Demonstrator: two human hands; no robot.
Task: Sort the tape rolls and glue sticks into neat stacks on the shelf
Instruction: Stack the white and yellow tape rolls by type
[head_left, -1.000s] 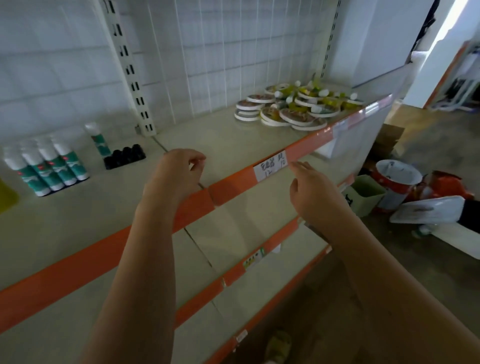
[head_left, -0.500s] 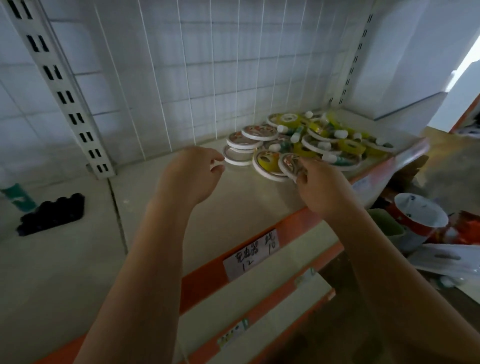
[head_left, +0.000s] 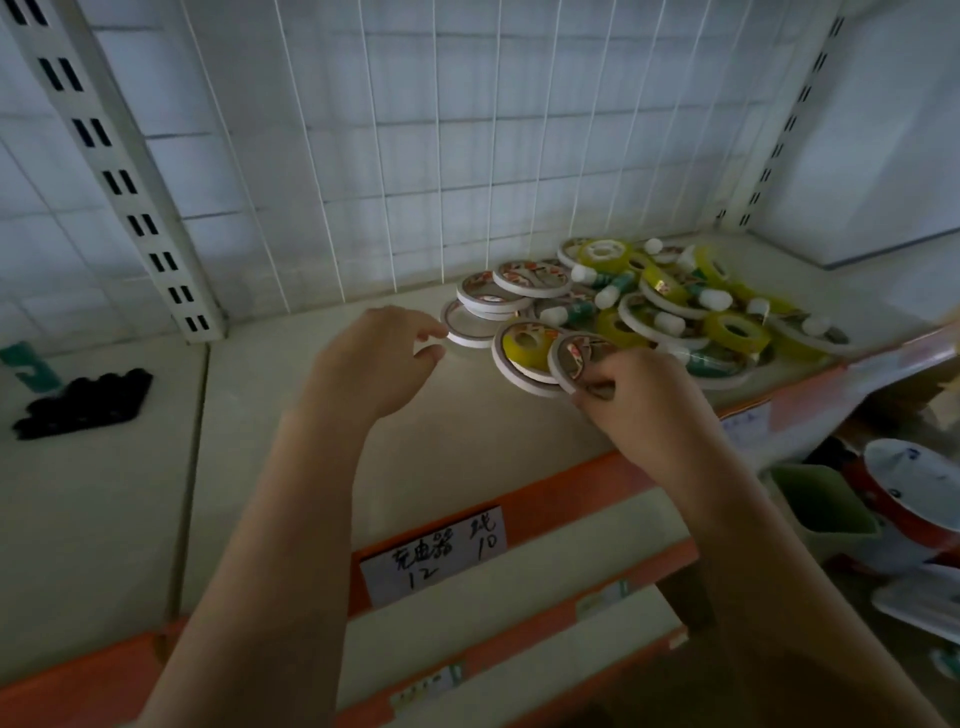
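A jumbled pile of white tape rolls, yellow tape rolls (head_left: 736, 330) and white-capped glue sticks (head_left: 613, 293) lies at the right end of the beige shelf (head_left: 426, 441). My right hand (head_left: 641, 395) pinches the near edge of a white tape roll (head_left: 574, 356) at the pile's front and tilts it up. My left hand (head_left: 379, 358) hovers with loosely curled fingers, its fingertips next to a flat white tape roll (head_left: 465, 328); it holds nothing.
A wire grid backs the shelf, with a slotted upright (head_left: 119, 171) at the left. Black items (head_left: 83, 402) and a teal glue stick (head_left: 28, 366) sit far left. An orange rail with a handwritten label (head_left: 434, 556) edges the front. Bowls (head_left: 909, 483) lie below right.
Both hands reached forward from the shelf's front edge to the pile. My right hand took hold of a white tape roll and tipped it up; my left came up beside another roll.
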